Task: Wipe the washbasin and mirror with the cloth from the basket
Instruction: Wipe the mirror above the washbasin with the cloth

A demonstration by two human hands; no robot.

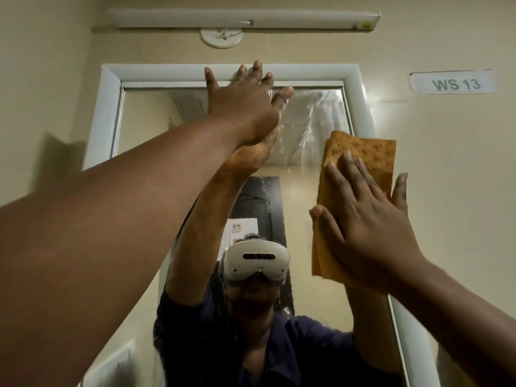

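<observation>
Fingers spread wide, the left hand (245, 104) lies flat against the upper centre of the frame, its fingertips touching the top bar of the white-framed rectangular wall mirror (111, 107) and its palm over the glass. The right hand (368, 219), at the right of the frame, presses the folded orange-brown cleaning cloth (368, 155) flat against the mirror's right edge with straight, slightly parted fingers; the cloth's upper part sticks out above the fingertips and its lower edge shows left of the wrist. Streaks of wet smear show on the glass between the two hands. In the lower centre the glass reflects a person in a dark blue shirt wearing a white headset (257, 261). Above the mirror a long white tube light fitting (245, 19) runs along the beige wall, and at upper right a white label (455, 83) reads "WS 13".
</observation>
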